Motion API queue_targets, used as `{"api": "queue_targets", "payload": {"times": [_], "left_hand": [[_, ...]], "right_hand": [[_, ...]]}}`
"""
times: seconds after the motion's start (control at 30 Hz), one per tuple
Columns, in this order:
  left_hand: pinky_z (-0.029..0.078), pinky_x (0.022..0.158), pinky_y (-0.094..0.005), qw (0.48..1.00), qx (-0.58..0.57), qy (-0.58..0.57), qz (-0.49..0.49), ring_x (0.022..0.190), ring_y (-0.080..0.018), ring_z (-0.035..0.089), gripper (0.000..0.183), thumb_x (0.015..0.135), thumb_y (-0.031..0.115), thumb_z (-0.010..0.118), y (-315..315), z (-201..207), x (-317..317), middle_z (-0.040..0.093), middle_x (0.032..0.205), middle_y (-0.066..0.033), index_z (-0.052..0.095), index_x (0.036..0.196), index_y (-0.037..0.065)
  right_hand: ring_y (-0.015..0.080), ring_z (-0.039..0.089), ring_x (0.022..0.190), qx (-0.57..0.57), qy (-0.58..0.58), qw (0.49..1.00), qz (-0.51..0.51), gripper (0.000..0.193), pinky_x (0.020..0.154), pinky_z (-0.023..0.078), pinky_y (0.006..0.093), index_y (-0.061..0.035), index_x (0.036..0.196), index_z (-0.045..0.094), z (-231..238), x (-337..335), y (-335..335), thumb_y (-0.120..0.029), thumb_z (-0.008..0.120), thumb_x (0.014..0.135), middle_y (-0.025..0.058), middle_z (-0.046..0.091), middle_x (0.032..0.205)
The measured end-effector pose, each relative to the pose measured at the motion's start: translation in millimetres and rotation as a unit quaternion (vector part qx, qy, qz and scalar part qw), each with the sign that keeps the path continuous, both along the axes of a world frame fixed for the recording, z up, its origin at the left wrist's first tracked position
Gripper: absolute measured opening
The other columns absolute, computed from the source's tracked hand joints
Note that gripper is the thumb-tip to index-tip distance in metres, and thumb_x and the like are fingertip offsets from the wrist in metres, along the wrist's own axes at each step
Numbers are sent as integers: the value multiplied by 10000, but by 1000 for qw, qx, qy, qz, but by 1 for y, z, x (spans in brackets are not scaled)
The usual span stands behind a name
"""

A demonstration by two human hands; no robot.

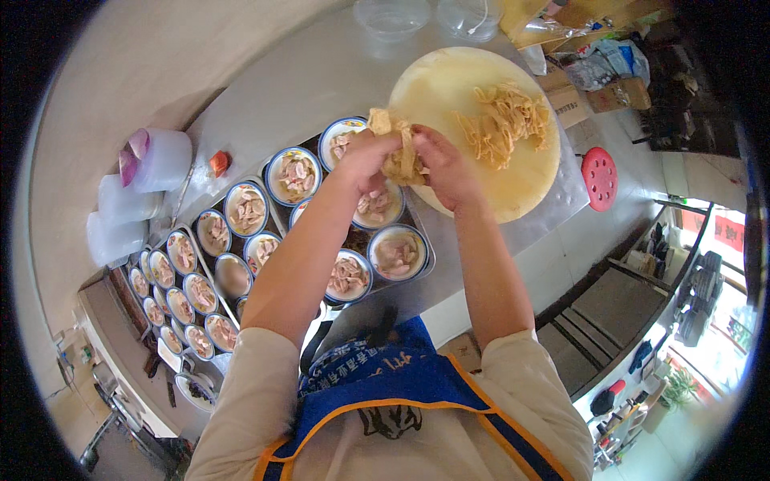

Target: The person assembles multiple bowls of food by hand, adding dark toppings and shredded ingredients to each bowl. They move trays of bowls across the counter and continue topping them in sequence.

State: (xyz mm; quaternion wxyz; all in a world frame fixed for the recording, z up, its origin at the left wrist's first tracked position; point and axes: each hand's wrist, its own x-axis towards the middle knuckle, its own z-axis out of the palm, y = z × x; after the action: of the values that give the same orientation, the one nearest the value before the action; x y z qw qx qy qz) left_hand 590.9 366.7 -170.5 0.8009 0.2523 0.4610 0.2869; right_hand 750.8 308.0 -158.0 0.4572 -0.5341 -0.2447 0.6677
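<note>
My left hand (pixel 370 160) and my right hand (pixel 446 167) meet above the bowls at the left edge of a round, pale yellow cutting board (pixel 437 76). Between them they grip a bunch of tan strips (pixel 403 166) that look like tofu skin; some of it sticks up past my left fingers. A loose pile of the same strips (pixel 507 124) lies on the board's right half. Below my hands stand blue-rimmed bowls of pale meat pieces, among them one bowl (pixel 399 252) at the tray's right corner. My left forearm hides part of several bowls.
More filled bowls (pixel 200 293) stand on trays at the left. One bowl (pixel 233 276) shows no meat. Stacked clear plastic tubs (pixel 128 198) line the wall. Clear basins (pixel 391 18) sit at the table's far edge. A red round stool (pixel 599 179) stands right of the metal table (pixel 265 100).
</note>
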Motion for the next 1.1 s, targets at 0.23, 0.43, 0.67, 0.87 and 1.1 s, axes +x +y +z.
{"api": "queue_targets", "payload": {"times": [0.23, 0.43, 0.67, 0.87, 1.1], "left_hand": [[578, 625, -338, 994, 49, -29, 90, 779, -194, 698, 314, 868, 136, 743, -9, -3, -74, 699, 972, -91, 638, 1131, -1], [604, 782, -430, 996, -30, 28, 80, 937, -241, 705, 329, 904, 82, 693, -6, -20, -120, 692, 1077, -92, 595, 1213, 28], [601, 765, -399, 991, -28, -21, 127, 892, -225, 701, 301, 897, 70, 690, -12, -31, -141, 690, 1038, -78, 603, 1182, 29], [609, 733, -383, 986, -46, -56, 150, 858, -221, 709, 276, 893, 45, 698, -23, -14, -158, 693, 1001, -84, 614, 1154, 13], [605, 717, -361, 980, -44, -55, 187, 842, -218, 714, 237, 895, 33, 684, -43, 0, -178, 705, 981, -103, 634, 1120, -21]], "right_hand": [[269, 699, 957, 41, -213, 966, 142, 471, 859, 545, 378, 0, 1253, 631, -31, -67, 26, -292, 696, 889, 168, 723, 1084], [133, 652, 840, 18, -148, 982, 117, 319, 765, 536, 304, 19, 1157, 674, -41, -91, 39, -214, 619, 947, 64, 716, 984], [147, 637, 803, 46, -341, 930, 127, 322, 745, 523, 311, 1, 1198, 653, -66, -91, 52, -166, 604, 927, 98, 711, 960], [151, 639, 745, 108, -378, 904, 168, 298, 695, 529, 310, -10, 1192, 659, -74, -84, 49, -114, 600, 919, 108, 710, 910], [147, 646, 714, 115, -362, 918, 115, 238, 671, 537, 285, -7, 1119, 693, -62, -80, 48, -62, 625, 898, 86, 702, 865]]}}
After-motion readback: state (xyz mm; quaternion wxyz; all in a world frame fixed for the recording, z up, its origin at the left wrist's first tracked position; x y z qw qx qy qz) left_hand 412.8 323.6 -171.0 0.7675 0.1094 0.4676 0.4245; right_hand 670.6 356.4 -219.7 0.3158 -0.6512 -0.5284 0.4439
